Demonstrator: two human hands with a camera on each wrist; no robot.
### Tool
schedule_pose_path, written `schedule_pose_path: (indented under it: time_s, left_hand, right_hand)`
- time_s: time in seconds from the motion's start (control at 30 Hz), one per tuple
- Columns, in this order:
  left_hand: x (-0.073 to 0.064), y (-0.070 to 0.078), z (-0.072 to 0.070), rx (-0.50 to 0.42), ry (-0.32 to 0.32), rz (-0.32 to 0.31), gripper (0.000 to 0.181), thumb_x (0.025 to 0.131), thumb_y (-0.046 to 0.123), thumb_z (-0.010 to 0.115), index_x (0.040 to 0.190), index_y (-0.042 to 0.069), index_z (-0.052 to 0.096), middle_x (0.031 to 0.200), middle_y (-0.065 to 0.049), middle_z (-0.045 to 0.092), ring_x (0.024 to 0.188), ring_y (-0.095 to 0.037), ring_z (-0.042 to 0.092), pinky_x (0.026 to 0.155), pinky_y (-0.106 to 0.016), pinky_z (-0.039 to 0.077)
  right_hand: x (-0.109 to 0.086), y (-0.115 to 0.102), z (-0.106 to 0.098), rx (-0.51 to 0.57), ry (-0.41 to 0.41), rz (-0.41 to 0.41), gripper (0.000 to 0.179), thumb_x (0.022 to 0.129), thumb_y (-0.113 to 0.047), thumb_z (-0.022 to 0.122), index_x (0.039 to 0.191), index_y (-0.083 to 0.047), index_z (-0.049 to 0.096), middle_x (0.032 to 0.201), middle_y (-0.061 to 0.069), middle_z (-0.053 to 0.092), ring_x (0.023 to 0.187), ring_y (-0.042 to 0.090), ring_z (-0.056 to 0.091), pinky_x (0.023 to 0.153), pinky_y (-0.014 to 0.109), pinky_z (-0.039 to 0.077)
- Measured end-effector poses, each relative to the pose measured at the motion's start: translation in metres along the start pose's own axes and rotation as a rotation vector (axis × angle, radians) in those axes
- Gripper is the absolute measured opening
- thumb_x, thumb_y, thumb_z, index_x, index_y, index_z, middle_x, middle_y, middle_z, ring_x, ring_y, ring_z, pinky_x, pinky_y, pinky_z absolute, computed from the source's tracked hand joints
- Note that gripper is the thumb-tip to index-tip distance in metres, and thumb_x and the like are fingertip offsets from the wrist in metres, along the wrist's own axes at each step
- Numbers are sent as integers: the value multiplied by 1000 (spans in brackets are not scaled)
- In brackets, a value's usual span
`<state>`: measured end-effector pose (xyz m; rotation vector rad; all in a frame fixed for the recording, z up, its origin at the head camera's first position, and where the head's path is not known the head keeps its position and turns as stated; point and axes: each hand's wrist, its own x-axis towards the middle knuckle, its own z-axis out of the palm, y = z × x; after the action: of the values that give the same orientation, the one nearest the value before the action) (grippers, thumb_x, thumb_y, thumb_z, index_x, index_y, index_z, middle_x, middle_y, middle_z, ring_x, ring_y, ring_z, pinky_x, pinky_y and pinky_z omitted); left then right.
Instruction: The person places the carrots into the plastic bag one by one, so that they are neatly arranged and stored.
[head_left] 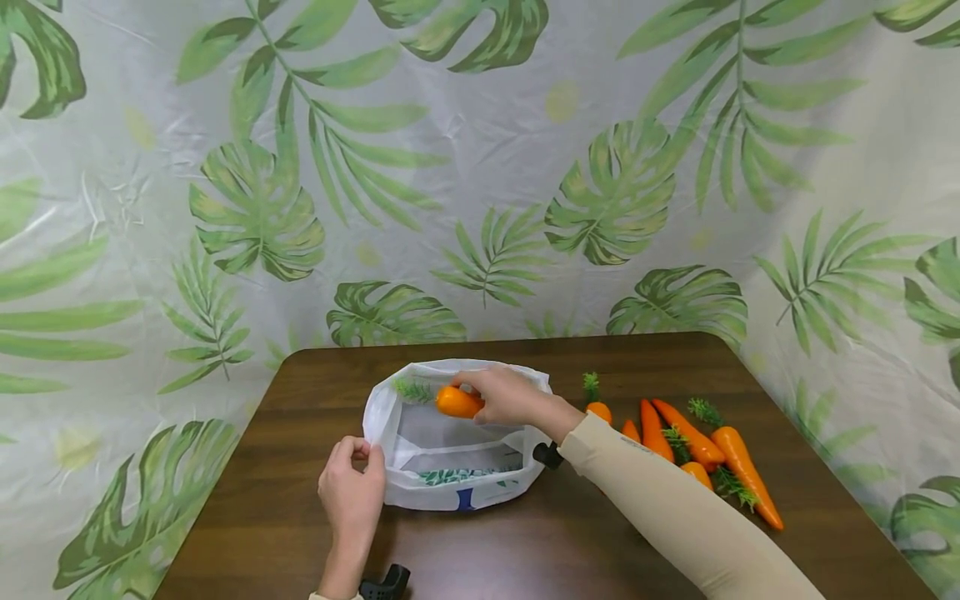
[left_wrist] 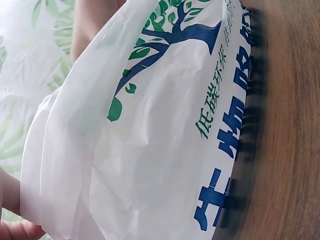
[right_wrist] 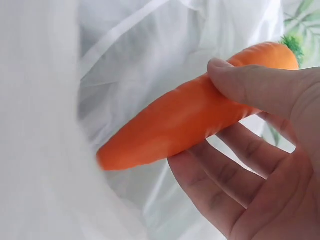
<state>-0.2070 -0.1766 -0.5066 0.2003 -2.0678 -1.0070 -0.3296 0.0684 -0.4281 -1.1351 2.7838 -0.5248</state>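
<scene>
A white plastic bag (head_left: pixel 420 496) stands with its mouth spread wide on the table; in the left wrist view its side (left_wrist: pixel 150 165) shows a printed tree and lettering. My left hand (head_left: pixel 352 487) pinches the bag's rim at the left front. Over the bag's mouth, my right hand (head_left: pixel 510 400) grips an orange carrot (head_left: pixel 459 402) with green leaves toward the left. The right wrist view shows the thumb and fingers on opposite sides of this carrot (right_wrist: pixel 175 120), its tip pointing into the bag. The bag's floor is partly hidden.
Several more carrots (head_left: pixel 738 467) with green tops lie in a loose group on the right side of the brown wooden table (head_left: pixel 300 400). My right forearm covers some of them. A leaf-patterned sheet (head_left: pixel 495 167) hangs behind the table.
</scene>
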Motion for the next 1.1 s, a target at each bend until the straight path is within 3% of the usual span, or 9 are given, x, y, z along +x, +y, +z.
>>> schedule_pose_path:
  time_s: [0.33, 0.67, 1.1]
  left_hand:
    - [-1, 0, 1, 11, 0, 2, 15, 81, 6, 72, 75, 11, 60, 74, -3, 61, 68, -30, 62, 66, -46, 42]
    - [-2, 1, 1, 20, -1, 29, 15, 80, 3, 72, 75, 10, 59, 74, -4, 60, 64, -30, 60, 63, -46, 42]
    - [-2, 2, 0, 25, -24, 20, 15, 81, 5, 72, 75, 11, 59, 75, -2, 59, 62, -25, 58, 63, -44, 43]
  right_hand:
    - [11, 9, 17, -134, -19, 57, 46, 77, -12, 83, 120, -21, 72, 101, -8, 70, 86, 14, 60, 74, 34, 49]
    - [23, 9, 29, -267, 21, 92, 26, 75, -9, 80, 97, -22, 75, 76, -10, 61, 70, 15, 53, 60, 32, 42]
    - [35, 18, 43, -287, 28, 161, 24, 79, -9, 76, 99, -22, 74, 81, -8, 60, 73, 15, 53, 62, 34, 43]
